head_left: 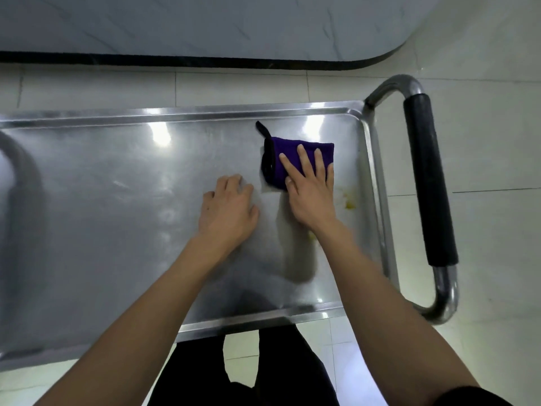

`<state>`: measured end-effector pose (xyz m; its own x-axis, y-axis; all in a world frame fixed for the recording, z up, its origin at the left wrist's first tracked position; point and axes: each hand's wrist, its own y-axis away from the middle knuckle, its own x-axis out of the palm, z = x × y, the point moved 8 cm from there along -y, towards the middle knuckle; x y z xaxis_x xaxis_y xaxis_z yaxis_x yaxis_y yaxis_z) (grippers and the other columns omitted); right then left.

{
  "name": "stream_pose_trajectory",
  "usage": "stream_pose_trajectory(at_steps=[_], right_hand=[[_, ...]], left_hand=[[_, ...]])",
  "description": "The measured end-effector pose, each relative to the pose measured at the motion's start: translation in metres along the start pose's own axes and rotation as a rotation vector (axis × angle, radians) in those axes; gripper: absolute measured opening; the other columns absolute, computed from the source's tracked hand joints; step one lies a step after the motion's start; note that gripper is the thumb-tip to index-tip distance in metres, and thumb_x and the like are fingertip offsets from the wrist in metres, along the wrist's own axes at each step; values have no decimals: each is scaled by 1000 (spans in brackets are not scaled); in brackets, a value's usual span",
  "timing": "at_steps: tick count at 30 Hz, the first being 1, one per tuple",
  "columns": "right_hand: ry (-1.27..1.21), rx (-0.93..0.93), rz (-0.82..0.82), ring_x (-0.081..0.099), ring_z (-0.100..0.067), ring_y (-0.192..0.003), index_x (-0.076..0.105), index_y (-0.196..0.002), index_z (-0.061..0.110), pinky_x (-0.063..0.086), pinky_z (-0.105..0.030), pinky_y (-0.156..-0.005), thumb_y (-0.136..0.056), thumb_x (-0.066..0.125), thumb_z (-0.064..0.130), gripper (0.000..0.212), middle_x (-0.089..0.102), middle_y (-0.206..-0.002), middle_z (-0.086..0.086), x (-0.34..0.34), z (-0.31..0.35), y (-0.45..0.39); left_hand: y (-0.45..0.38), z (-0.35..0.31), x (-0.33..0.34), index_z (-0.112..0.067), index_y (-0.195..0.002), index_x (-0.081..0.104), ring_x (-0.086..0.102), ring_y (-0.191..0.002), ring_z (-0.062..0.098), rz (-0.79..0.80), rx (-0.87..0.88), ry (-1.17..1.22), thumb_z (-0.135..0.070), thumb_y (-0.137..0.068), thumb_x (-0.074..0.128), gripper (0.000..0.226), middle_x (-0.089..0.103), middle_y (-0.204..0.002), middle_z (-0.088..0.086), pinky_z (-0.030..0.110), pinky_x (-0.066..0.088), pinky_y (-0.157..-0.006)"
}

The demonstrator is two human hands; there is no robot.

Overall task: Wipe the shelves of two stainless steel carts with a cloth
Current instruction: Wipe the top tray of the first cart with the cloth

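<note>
Cloth [292, 159], soft and light, slides best pressed flat as the right hand [310, 186] does with spread fingers, just beside the cart handle [427, 177]; left hand [228, 209] rests loosely open on the shelf [117, 200], holding nothing.

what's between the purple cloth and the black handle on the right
In the head view: a bare strip of shelf, then the cart's raised steel rim and open floor between the cloth and the handle.

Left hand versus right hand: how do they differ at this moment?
The right hand presses flat, fingers spread, on the purple cloth; the left hand rests on bare shelf, fingers bent. The right sits nearer the cart handle. Both are on the top shelf.
</note>
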<state>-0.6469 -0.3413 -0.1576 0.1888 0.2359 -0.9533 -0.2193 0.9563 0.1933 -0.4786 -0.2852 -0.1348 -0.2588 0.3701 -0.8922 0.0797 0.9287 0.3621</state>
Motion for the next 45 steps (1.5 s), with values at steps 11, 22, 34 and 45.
stream_pose_trajectory(at_steps=[11, 22, 34, 45], right_hand=[[-4, 188, -26, -10, -27, -154, 14, -156, 47, -8, -50, -123, -105, 26, 38, 53, 2, -168, 6, -25, -132, 28], [58, 143, -1, -7, -39, -152, 9, -158, 41, -2, -61, -121, -104, 29, 35, 57, 1, -168, -4, -5, -90, 49], [74, -68, 33, -10, -37, -152, 9, -158, 41, -9, -58, -120, -100, 26, 39, 60, 0, -169, -4, 49, 72, 77], [46, -175, 51, -14, -29, -153, 10, -158, 42, -9, -52, -122, -106, 27, 38, 55, -1, -169, 1, 49, 90, 80]], left_hand=[[2, -29, 22, -23, -134, 52, 18, -145, 34, 32, -96, -28, -41, -92, 53, 46, 27, -156, 0, 61, 41, -99], [16, -17, 28, -30, -142, 36, 13, -149, 32, 23, -11, -105, -51, -90, 46, 57, 16, -161, 0, 58, 39, -102], [95, 52, 26, -20, -129, 64, 37, -136, 29, -81, 2, -40, -31, -94, 51, 38, 45, -146, 7, 50, 41, -100], [107, 54, 39, -21, -139, 53, 22, -149, 28, -79, -8, -32, -33, -93, 51, 48, 32, -159, 8, 53, 30, -113]])
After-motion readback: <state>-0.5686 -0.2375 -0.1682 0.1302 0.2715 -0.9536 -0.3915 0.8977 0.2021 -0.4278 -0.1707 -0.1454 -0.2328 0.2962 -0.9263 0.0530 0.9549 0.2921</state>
